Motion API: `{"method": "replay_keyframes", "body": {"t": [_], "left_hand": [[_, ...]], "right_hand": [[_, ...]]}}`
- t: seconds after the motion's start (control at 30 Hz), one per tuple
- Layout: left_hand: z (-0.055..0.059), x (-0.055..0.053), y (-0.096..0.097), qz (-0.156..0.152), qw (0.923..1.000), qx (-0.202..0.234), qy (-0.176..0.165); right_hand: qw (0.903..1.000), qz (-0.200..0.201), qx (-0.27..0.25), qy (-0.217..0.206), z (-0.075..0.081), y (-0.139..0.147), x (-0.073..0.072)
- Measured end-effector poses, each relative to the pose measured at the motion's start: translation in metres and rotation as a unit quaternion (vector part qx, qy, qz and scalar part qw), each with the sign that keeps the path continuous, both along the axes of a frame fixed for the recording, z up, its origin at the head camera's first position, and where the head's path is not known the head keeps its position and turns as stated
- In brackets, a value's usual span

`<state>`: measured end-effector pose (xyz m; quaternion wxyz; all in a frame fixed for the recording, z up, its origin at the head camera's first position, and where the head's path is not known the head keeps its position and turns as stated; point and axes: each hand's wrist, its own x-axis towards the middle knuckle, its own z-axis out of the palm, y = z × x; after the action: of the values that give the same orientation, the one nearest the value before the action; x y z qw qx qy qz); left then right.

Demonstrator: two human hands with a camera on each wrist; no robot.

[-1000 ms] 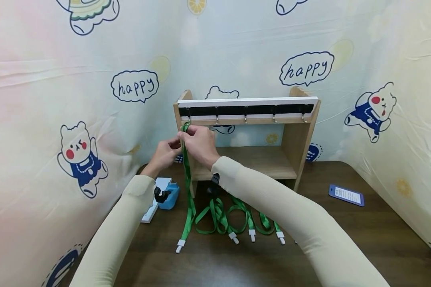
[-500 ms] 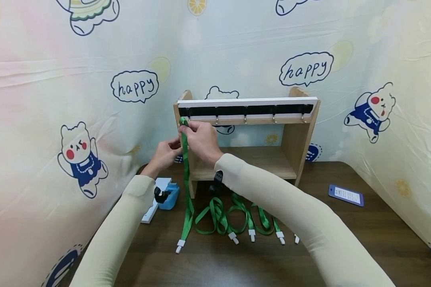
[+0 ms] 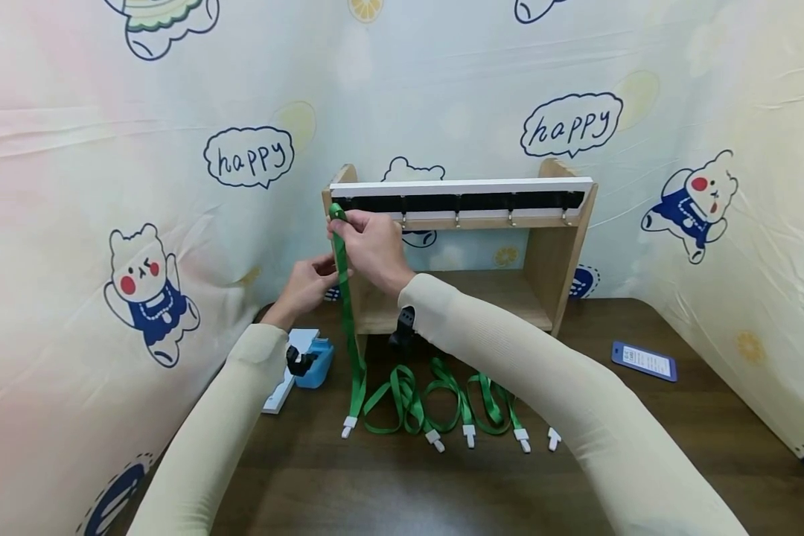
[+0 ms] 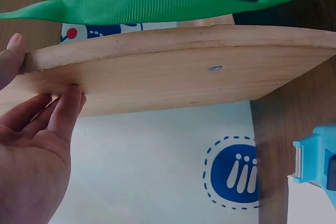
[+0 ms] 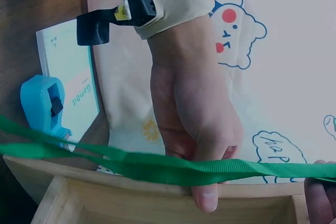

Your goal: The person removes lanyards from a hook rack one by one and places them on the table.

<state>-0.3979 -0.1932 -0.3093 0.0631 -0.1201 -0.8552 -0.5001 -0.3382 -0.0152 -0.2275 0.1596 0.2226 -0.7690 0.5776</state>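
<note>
My right hand (image 3: 375, 249) pinches the top loop of a green lanyard (image 3: 344, 290) at the left end of the black hook strip (image 3: 472, 202). The loop stands in front of the strip, and the leftmost hook is hidden there. The rest of the lanyard hangs down past the shelf's left side to its white clip (image 3: 349, 426) over the table. My left hand (image 3: 306, 286) grips the left side panel of the wooden shelf (image 4: 157, 74), thumb on one side and fingers on the outer face. In the right wrist view, the lanyard crosses in front of the left thumb (image 5: 207, 195).
Several more green lanyards (image 3: 412, 406) with white clips lie coiled in front of the shelf. A blue tape dispenser (image 3: 316, 365) sits by a flat white box (image 3: 278, 396) at left. To the right lies a blue badge holder (image 3: 645, 362). Patterned cloth hangs behind.
My right hand has risen slightly and shifted left, bringing the lanyard's loop up over the hook strip. Its clip has come up and a little right. The left hand keeps its grip on the panel.
</note>
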Motion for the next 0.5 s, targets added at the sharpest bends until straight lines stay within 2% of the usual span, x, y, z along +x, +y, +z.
{"method": "replay_keyframes", "body": {"t": [0.2, 0.3, 0.5], "left_hand": [[0.0, 0.002, -0.001, -0.006, 0.9997, -0.01, 0.02], [-0.001, 0.002, -0.001, 0.003, 0.9991, -0.024, 0.036], [-0.002, 0.003, -0.003, 0.02, 0.9971, -0.043, 0.059]], "right_hand": [[0.9998, 0.019, 0.004, -0.001, -0.005, -0.001, 0.004], [0.9991, 0.041, -0.007, -0.008, -0.009, -0.002, 0.008], [0.9928, 0.097, -0.042, -0.056, -0.018, -0.004, 0.015]]}}
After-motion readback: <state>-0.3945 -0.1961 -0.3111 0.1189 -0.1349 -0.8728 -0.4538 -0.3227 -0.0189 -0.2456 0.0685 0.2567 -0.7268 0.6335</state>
